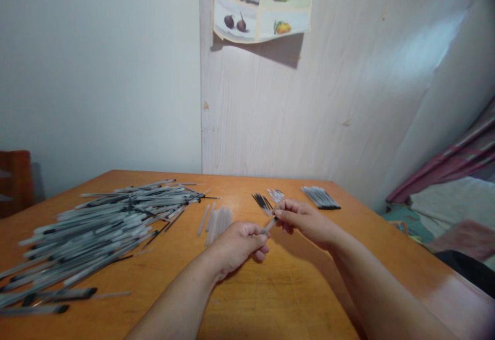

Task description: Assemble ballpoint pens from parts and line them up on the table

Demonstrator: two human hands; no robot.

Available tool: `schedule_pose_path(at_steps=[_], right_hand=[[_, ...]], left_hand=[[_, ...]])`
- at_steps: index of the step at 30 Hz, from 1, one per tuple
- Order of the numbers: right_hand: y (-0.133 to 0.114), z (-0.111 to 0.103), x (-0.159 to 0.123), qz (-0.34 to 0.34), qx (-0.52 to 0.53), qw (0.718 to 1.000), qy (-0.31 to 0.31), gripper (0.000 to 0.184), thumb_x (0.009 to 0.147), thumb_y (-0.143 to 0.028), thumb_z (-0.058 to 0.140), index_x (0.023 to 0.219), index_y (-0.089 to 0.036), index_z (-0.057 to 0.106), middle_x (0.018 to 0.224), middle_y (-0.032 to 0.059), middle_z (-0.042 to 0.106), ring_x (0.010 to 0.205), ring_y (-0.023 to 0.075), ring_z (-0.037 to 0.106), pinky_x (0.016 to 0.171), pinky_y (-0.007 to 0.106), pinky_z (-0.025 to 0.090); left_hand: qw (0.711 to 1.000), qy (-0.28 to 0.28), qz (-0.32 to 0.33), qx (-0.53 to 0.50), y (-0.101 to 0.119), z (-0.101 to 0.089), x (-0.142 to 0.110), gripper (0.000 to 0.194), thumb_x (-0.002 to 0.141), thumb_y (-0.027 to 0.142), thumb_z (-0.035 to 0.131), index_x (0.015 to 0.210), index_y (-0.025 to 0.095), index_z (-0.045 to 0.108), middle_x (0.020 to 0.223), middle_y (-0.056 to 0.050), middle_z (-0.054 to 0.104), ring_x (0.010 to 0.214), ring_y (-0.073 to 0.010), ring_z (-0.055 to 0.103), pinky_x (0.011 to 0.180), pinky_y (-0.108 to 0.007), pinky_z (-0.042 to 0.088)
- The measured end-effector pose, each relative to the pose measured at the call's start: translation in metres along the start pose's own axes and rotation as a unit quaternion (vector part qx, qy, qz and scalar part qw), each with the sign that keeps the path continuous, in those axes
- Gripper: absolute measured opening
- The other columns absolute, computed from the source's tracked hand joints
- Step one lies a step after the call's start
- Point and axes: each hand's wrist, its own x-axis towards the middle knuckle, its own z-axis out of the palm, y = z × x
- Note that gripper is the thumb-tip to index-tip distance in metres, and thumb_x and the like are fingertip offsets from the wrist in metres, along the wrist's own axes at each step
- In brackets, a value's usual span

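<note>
Forearms (180,296) nearest, over desk (266,299) | left hand (242,245) pinched on pale tube (269,225), right hand (297,217) pinching at its dark end, tube bridging both | clear tubes (219,224) beyond left hand, black rods (261,202) beyond right, pen pile (104,232) far left | step: probably working end piece; next seems to need straight alignment, steady grip

Fruit pictures (264,7) on wall (266,113), wooden chair (20,177), pink curtain (441,165)

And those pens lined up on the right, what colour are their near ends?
The near ends are black; see the head view.
</note>
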Motion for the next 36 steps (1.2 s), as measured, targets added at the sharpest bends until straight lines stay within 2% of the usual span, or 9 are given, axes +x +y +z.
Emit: schedule_pose_path(at_steps=[3, 9, 14, 17, 21, 26, 30, 36], right_hand=[[0.001, 0.001, -0.001, -0.01, -0.001, 1.0, -0.014, 0.035, 0.085, -0.051, 0.063, 0.084, -0.017, 0.057, 0.071, -0.0008, 0.057, 0.059, 0.0101, 0.049, 0.057, 0.025, 0.037], [0.008, 0.006, 0.003, -0.001, -0.094, 0.995, 0.031, 0.043, 0.087, -0.057, 0.056, 0.069, -0.019, 0.048, 0.059, -0.0038, 0.048, 0.052, 0.0092, 0.04, 0.051, 0.025, 0.029], [0.009, 0.007, 0.007, -0.02, -0.121, 0.992, 0.028, 0.053, 0.091, -0.064, 0.043, 0.062, -0.02, 0.043, 0.055, -0.0051, 0.037, 0.051, 0.0093, 0.031, 0.051, 0.026, 0.023], [0.006, 0.004, 0.005, -0.023, -0.094, 0.995, 0.038, 0.051, 0.092, -0.063, 0.041, 0.066, -0.019, 0.047, 0.057, -0.0038, 0.043, 0.052, 0.0099, 0.036, 0.051, 0.025, 0.026], [0.0, 0.001, 0.002, -0.003, -0.025, 0.999, 0.024, 0.039, 0.087, -0.056, 0.057, 0.082, -0.018, 0.057, 0.07, -0.0006, 0.057, 0.057, 0.0105, 0.048, 0.054, 0.025, 0.034], [-0.003, 0.003, 0.0, -0.009, -0.013, 1.0, 0.004, 0.037, 0.085, -0.053, 0.061, 0.079, -0.017, 0.055, 0.066, -0.0018, 0.054, 0.057, 0.0098, 0.048, 0.054, 0.024, 0.035], [0.001, 0.006, 0.001, -0.001, -0.071, 0.997, 0.024, 0.04, 0.087, -0.056, 0.057, 0.073, -0.019, 0.05, 0.062, -0.0023, 0.052, 0.054, 0.0099, 0.045, 0.052, 0.024, 0.032], [0.011, 0.009, 0.008, -0.05, -0.174, 0.982, 0.048, 0.048, 0.091, -0.058, 0.047, 0.063, -0.02, 0.04, 0.059, -0.0052, 0.035, 0.054, 0.0098, 0.031, 0.052, 0.025, 0.025]], left_hand=[[1.0, 0.005, 0.003, -0.001, 0.002, 0.002, -0.001, 0.027, 0.079, 0.038, 0.061, 0.088, 0.012, 0.063, 0.078, -0.006, 0.067, 0.066, -0.0147, 0.061, 0.069, -0.029, 0.044], [1.0, 0.015, 0.012, 0.017, 0.004, 0.004, -0.003, 0.022, 0.079, 0.033, 0.06, 0.086, 0.012, 0.063, 0.077, -0.005, 0.066, 0.064, -0.0137, 0.059, 0.068, -0.029, 0.044], [1.0, 0.003, 0.013, 0.027, 0.001, 0.002, 0.0, 0.024, 0.081, 0.034, 0.059, 0.087, 0.012, 0.064, 0.079, -0.005, 0.066, 0.066, -0.0141, 0.06, 0.069, -0.029, 0.043], [1.0, -0.004, 0.007, 0.02, -0.001, 0.001, 0.001, 0.028, 0.081, 0.037, 0.06, 0.091, 0.012, 0.064, 0.079, -0.005, 0.066, 0.065, -0.0142, 0.06, 0.069, -0.029, 0.043], [1.0, -0.003, 0.0, 0.012, -0.002, 0.0, 0.001, 0.032, 0.081, 0.042, 0.061, 0.092, 0.012, 0.064, 0.081, -0.006, 0.067, 0.066, -0.0144, 0.061, 0.068, -0.029, 0.043], [1.0, -0.001, -0.001, 0.01, -0.001, 0.0, 0.0, 0.034, 0.081, 0.044, 0.06, 0.093, 0.012, 0.065, 0.081, -0.007, 0.068, 0.066, -0.0144, 0.062, 0.069, -0.029, 0.044], [1.0, 0.006, 0.003, 0.023, 0.0, 0.001, 0.0, 0.03, 0.082, 0.04, 0.059, 0.092, 0.012, 0.065, 0.081, -0.007, 0.068, 0.066, -0.0145, 0.062, 0.068, -0.029, 0.044], [0.999, 0.012, 0.017, 0.029, 0.0, 0.003, 0.0, 0.022, 0.079, 0.033, 0.061, 0.087, 0.013, 0.064, 0.077, -0.005, 0.066, 0.064, -0.0137, 0.059, 0.068, -0.029, 0.044]])
